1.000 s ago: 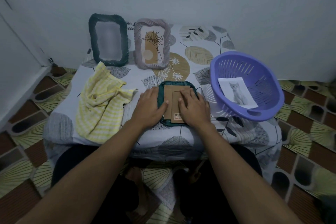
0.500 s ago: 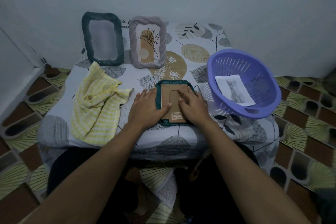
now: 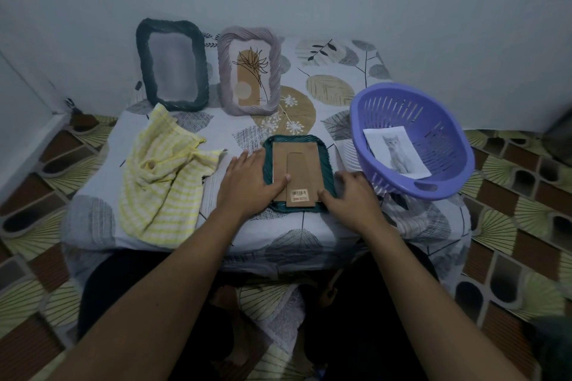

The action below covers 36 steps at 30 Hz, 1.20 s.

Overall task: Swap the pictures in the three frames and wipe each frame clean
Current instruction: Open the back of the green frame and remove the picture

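A green frame (image 3: 325, 161) lies face down on the table, its brown cardboard back (image 3: 297, 164) with a barcode sticker facing up. My left hand (image 3: 250, 182) rests flat on its left side, thumb on the cardboard. My right hand (image 3: 349, 195) sits at the frame's lower right corner with fingers loosely curled against the rim. A dark green frame (image 3: 172, 65) with no visible picture and a mauve frame (image 3: 249, 69) holding a plant drawing stand at the back. A yellow checked cloth (image 3: 164, 176) lies to the left. A cat picture (image 3: 396, 151) lies in the purple basket (image 3: 411, 102).
The low table (image 3: 340, 93) wears a leaf-print cover and stands against a pale wall. The basket overhangs its right edge. Patterned floor tiles surround it, and my dark-clothed legs are under the near edge.
My right hand has slid off the cardboard back to the frame's lower right corner. My left hand stays on the left side. The view shifted slightly.
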Available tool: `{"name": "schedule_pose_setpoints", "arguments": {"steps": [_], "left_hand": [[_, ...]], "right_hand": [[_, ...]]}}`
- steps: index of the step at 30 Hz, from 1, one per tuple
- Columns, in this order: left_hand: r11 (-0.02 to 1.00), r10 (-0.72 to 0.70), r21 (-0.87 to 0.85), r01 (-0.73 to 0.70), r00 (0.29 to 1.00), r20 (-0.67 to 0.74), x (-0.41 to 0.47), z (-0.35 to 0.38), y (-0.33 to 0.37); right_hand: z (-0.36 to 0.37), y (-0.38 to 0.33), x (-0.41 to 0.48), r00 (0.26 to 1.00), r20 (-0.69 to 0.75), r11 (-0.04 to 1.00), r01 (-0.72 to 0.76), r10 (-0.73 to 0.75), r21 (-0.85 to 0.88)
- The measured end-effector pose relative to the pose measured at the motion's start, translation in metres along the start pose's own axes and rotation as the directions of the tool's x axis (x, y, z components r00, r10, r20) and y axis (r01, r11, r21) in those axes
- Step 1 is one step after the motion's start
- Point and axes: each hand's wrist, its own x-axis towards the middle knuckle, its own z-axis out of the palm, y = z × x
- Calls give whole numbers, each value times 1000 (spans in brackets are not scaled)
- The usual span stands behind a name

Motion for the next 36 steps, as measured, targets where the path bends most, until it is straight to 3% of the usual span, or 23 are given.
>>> {"name": "schedule_pose_setpoints", "arguments": {"steps": [16,36], "left_hand": [[1000,-1,-6,1,1000,-10,-1,-1,1],[1000,-10,-14,10,1000,-11,-2,-1,2]], "right_hand": [[-7,-5,-10,997,68,997,31,-26,-65],[-3,-22,-9,998,32,990,-55,59,-128]]}}
